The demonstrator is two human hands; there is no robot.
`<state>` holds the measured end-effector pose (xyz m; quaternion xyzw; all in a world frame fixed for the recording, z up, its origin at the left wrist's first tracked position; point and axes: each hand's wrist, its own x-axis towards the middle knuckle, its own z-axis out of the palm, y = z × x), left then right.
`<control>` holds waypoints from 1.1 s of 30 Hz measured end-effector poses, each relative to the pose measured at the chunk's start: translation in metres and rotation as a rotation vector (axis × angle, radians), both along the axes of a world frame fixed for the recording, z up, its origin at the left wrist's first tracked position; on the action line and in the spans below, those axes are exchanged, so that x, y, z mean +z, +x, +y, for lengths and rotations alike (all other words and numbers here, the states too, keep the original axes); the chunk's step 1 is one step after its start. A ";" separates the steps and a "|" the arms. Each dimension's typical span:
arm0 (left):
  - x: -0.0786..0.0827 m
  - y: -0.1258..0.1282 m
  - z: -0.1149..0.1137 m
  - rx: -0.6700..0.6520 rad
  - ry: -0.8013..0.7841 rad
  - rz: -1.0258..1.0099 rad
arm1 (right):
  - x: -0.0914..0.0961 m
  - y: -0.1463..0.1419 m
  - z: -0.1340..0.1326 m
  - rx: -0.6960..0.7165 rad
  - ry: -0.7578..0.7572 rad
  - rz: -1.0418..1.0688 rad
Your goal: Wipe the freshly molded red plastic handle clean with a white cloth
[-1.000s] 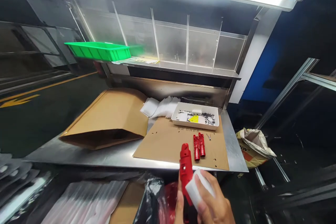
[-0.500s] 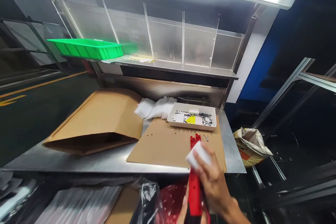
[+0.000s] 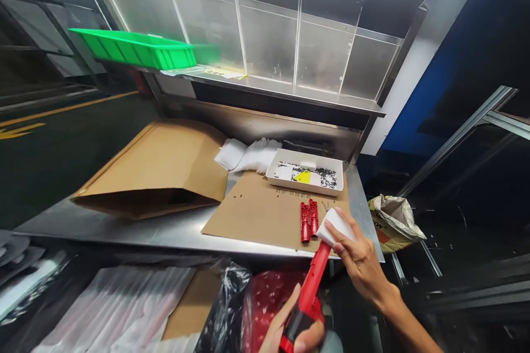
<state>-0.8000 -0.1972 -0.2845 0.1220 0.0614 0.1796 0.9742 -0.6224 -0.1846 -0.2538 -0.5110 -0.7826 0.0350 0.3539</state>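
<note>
A steel tabletop (image 3: pixel 165 231) carries everything. Its biggest load is a brown paper bag (image 3: pixel 157 168) lying flat, left of the cardboard sheet (image 3: pixel 260 212). Behind that sheet sits a white tray (image 3: pixel 306 174) of small dark parts with a yellow tag; left of the tray lies a heap of white cloths (image 3: pixel 248 155). Two short red parts (image 3: pixel 308 220) lie side by side on the sheet's right half. Just off the sheet's near right corner, the left hand (image 3: pixel 293 325) is closed around the lower end of a long red part (image 3: pixel 312 287), tilted up to the right. The right hand (image 3: pixel 360 256) pinches a white pad (image 3: pixel 337 226) against its upper tip.
</note>
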 end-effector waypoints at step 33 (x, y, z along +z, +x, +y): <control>0.019 0.000 -0.029 0.391 0.520 0.773 | 0.009 0.001 -0.012 0.001 0.101 -0.043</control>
